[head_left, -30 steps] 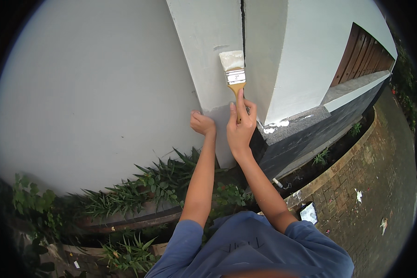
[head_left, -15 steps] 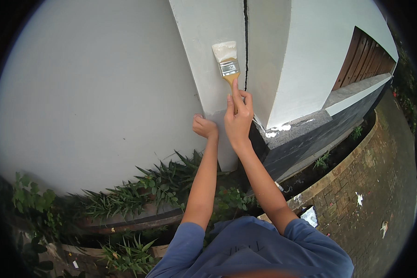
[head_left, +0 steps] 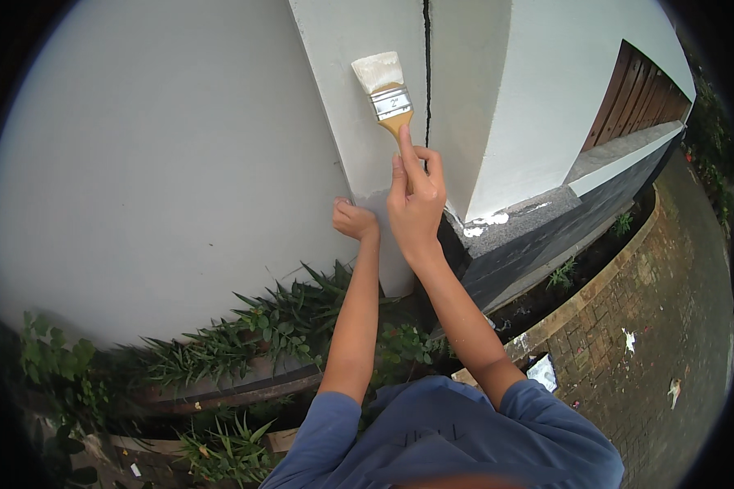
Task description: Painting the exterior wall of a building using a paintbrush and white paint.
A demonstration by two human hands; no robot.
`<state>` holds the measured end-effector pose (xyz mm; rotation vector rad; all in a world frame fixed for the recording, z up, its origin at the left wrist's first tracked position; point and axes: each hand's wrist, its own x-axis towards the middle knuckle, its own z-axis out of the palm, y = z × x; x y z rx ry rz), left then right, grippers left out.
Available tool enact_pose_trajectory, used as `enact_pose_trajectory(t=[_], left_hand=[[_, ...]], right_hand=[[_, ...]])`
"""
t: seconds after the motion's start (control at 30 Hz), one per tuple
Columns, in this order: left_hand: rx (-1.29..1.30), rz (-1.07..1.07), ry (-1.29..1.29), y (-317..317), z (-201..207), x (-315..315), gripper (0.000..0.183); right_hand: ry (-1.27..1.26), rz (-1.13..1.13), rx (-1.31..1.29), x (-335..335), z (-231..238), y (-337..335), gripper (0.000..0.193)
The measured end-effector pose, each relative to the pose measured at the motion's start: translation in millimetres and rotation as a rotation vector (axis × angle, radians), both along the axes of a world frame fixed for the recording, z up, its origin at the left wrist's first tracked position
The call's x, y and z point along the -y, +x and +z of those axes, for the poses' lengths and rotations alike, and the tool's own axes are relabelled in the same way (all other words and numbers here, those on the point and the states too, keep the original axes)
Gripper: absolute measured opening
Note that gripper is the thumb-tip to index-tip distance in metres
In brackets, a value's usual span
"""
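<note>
My right hand (head_left: 416, 200) grips the yellow handle of a flat paintbrush (head_left: 392, 102), its index finger stretched along the handle. The brush has a silver metal band and bristles coated in white paint. It points upward, tilted left, in front of a narrow pale wall strip (head_left: 334, 90); whether the bristles touch the strip I cannot tell. Lower down and to the left, my left hand (head_left: 355, 218) is curled into a loose fist beside the strip's left edge. No object shows in it. Below the brush, the strip's lower part is a darker grey.
A dark vertical crack (head_left: 426, 81) runs right of the strip. White paint blobs mark a grey stone ledge (head_left: 510, 222). Green plants (head_left: 277, 322) grow along the wall's foot. A wide grey wall (head_left: 163, 163) fills the left; brick paving (head_left: 612, 350) lies at lower right.
My right hand and the paintbrush have moved up and slightly left, the brush tilting further left. My left hand keeps its closed shape. The whole view has shifted a little.
</note>
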<state>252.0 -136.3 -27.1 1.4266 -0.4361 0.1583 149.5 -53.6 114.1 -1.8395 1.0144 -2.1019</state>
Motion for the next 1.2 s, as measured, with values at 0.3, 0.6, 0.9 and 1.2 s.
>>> enact_pose_trajectory(t=[0.3,0.6,0.9,1.2], left_hand=[[-0.032,0.017,0.04,-1,-3,0,0.029],[-0.004,0.024,0.02,-5,5,-3,0.029],[-0.015,0.029,-0.005,-1,3,-2,0.029],[0.004,0.033,0.05,-2,1,-3,0.028]], right_hand=[[0.112,0.193,-0.171,-20,-34,-15,0.043],[0.1,0.13,-0.191,-15,-8,-23,0.049],[0.19,0.186,-0.213,-31,-16,-26,0.041],[0.161,0.219,-0.214,-13,-12,-28,0.045]])
